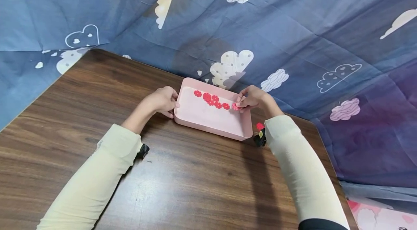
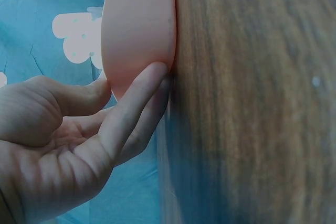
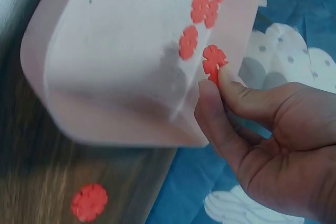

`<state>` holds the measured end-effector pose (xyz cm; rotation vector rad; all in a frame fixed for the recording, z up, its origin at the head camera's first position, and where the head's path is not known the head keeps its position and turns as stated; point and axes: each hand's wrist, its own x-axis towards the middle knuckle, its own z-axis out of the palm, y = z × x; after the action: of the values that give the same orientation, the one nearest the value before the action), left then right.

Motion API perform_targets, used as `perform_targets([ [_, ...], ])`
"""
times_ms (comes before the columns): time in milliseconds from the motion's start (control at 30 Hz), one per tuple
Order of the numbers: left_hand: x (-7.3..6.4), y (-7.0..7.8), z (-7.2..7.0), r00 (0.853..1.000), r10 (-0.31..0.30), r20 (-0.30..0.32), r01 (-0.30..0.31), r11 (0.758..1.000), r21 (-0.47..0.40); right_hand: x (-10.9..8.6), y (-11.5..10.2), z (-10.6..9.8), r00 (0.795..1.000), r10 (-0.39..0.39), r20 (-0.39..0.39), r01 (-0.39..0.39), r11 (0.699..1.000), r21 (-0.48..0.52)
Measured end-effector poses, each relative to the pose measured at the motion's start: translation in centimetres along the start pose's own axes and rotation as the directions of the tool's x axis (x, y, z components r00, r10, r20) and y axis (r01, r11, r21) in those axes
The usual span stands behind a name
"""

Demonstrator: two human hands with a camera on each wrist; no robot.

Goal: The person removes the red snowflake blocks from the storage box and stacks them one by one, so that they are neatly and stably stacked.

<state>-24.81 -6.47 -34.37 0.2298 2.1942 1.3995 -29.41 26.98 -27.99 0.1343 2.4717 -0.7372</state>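
Note:
A shallow pink tray stands on the table, with several red flower-shaped pieces lying in a loose row on its floor, some overlapping. My left hand grips the tray's left end; in the left wrist view, the thumb is at the rim and fingers lie along the outer wall. Over the tray's right end, my right hand pinches one red flower-shaped piece between thumb and fingertips. Another red flower-shaped piece lies on the table just outside the tray's right end.
The brown wood table extends in front of the tray and to its left. Behind it hangs a blue cloth printed with clouds. A black band shows at the right wrist, close to the loose piece.

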Motion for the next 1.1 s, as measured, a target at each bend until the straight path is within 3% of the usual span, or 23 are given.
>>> perform_targets([
  [233,-0.3,0.1,0.0,1.000,-0.001,-0.002,0.001,1.000,-0.005,-1.2,2.0,-2.0,0.998,0.054,0.015,-0.054,0.998,0.030],
  [567,-0.1,0.0,0.0,1.000,0.003,0.010,-0.003,1.000,-0.007,-3.3,6.6,-4.0,0.994,0.110,0.020,-0.112,0.990,0.091],
  [833,-0.1,0.0,-0.1,1.000,0.004,0.014,-0.003,1.000,-0.011,-3.5,9.8,-3.9,0.987,0.149,0.062,-0.157,0.976,0.153],
  [1100,0.1,-0.1,0.0,1.000,-0.004,0.020,0.004,1.000,-0.024,-3.0,11.6,-3.0,0.987,0.150,0.062,-0.159,0.971,0.180],
])
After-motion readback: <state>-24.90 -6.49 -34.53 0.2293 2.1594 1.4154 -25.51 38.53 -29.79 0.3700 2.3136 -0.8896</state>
